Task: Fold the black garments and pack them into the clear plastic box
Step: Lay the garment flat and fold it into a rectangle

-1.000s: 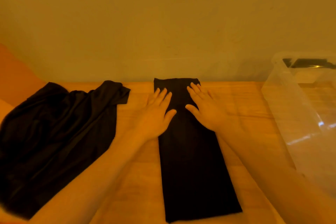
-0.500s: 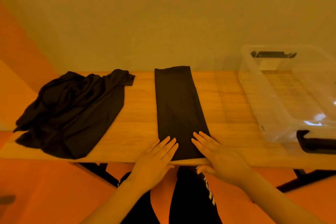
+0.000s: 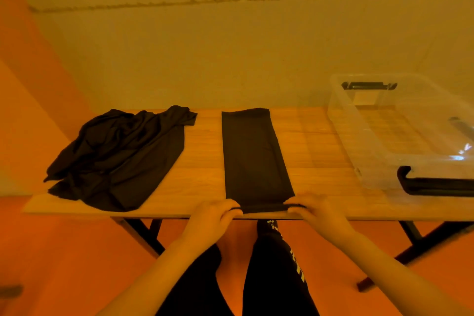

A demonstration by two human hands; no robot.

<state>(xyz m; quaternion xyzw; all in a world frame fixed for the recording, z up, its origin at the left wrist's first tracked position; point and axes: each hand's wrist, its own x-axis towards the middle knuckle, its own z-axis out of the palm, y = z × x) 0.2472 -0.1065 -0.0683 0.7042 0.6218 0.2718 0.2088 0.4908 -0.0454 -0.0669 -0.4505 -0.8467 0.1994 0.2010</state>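
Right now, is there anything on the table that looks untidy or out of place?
Yes. The crumpled black garment on the table's left side lies bunched and unfolded, its near edge close to the table's front edge. The long folded strip lies straight, both hands pinching its near end. The clear plastic box looks normal.

We see a long folded black garment strip (image 3: pixel 254 154) lying flat at the table's middle, its near end rolled. A crumpled black garment heap (image 3: pixel 115 159) lies left; the clear plastic box (image 3: pixel 400 131) stands right, open.

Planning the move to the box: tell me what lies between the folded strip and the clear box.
Only bare wooden table separates the folded strip from the clear box, per the head view.
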